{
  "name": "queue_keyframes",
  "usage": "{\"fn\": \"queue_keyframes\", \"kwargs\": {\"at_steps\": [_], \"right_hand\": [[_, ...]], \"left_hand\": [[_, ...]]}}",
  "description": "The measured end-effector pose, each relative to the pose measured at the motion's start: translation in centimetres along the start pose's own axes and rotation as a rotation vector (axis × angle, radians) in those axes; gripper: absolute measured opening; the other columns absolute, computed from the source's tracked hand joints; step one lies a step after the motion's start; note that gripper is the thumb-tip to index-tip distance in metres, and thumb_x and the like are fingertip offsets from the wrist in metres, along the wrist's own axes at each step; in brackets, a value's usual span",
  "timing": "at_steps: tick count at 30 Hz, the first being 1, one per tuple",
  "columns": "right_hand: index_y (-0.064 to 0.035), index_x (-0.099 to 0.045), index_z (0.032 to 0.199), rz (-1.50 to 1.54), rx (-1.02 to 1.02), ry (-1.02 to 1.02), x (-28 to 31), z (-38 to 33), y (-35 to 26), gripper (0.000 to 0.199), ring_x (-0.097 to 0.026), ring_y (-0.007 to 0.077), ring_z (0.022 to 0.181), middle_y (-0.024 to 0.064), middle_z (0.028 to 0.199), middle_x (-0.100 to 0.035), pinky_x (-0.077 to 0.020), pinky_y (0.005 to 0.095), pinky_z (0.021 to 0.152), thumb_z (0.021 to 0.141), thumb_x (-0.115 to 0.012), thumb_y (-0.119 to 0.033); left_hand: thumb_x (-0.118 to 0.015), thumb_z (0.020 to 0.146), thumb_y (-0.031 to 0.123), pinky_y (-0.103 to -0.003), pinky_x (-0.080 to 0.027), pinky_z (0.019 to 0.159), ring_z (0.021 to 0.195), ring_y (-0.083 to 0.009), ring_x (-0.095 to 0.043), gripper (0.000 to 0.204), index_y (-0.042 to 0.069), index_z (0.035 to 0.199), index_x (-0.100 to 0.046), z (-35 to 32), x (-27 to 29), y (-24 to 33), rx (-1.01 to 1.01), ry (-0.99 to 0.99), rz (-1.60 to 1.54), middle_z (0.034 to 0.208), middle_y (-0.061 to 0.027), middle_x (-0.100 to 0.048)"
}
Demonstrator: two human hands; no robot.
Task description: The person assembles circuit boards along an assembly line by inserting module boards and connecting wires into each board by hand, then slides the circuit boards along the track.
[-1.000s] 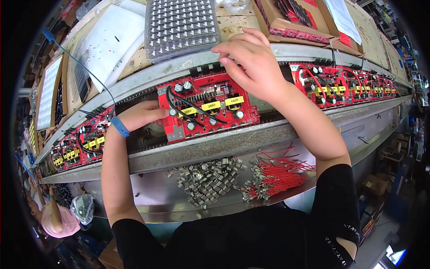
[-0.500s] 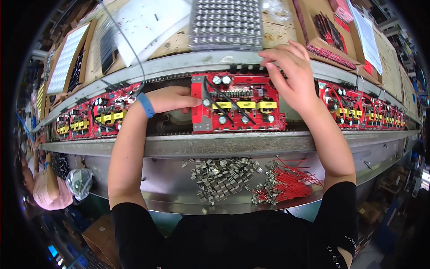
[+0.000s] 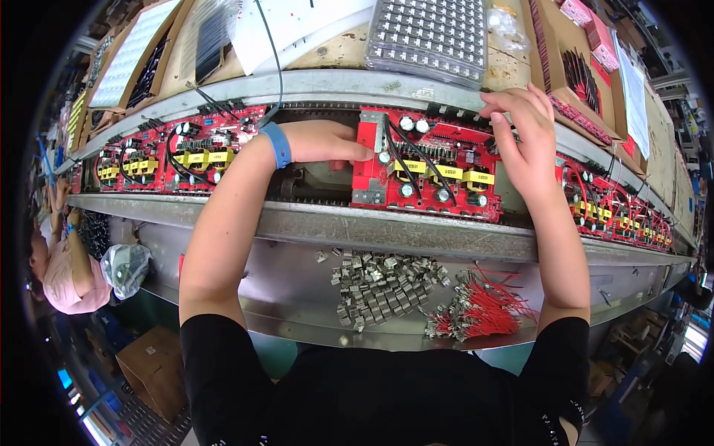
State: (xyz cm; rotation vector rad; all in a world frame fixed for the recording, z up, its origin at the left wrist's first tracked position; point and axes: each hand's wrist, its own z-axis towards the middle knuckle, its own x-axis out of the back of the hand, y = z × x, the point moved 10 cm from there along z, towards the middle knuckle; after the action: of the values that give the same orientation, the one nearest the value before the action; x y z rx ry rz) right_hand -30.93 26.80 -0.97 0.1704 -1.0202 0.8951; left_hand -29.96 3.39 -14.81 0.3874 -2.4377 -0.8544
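The red circuit board (image 3: 428,167) lay flat on the conveyor track (image 3: 387,227), directly in front of the person. The left hand (image 3: 323,143), with a blue wristband (image 3: 278,144) at the wrist, rested against the board's left edge, fingers together and extended toward it. The right hand (image 3: 524,137) was at the board's upper right corner, fingers bent and loosely apart over the components; whether they pinched anything could not be told. Further red boards (image 3: 178,152) sat on the track to either side. On the steel desk (image 3: 297,275) below lay a pile of small metal parts (image 3: 383,286) beside a bundle of red-wired parts (image 3: 483,312). A tray of components (image 3: 435,33) stood beyond the track.
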Motion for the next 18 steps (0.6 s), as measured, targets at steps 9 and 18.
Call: {"fn": "queue_keyframes", "kwargs": {"at_steps": [9,18], "right_hand": [[-0.0071,-0.07,0.113,-0.024,0.003,-0.002,-0.3,0.1,0.1,0.021,-0.066,0.0231,0.105,0.0014,0.093,-0.074,-0.0342,0.0506,0.115,0.096,-0.06,-0.008],[-0.0102,-0.072,0.11,-0.079,0.028,0.029,-0.5,-0.4,0.0,0.017,-0.066,0.022,0.105,-0.0013,0.091,-0.075,-0.0351,0.0492,0.114,0.097,-0.062,-0.011]], "left_hand": [[-0.06,0.089,0.069,-0.034,-0.052,0.086,0.091,-0.0225,-0.068,0.074,-0.001,0.11,-0.073,0.3,0.1,-0.2,-0.01,0.005,0.012,0.096,-0.0132,-0.073],[-0.06,0.089,0.07,-0.032,-0.048,0.083,0.089,-0.0207,-0.064,0.074,0.0,0.109,-0.072,0.2,0.1,-0.6,0.018,0.018,0.007,0.091,-0.0109,-0.07]]}}
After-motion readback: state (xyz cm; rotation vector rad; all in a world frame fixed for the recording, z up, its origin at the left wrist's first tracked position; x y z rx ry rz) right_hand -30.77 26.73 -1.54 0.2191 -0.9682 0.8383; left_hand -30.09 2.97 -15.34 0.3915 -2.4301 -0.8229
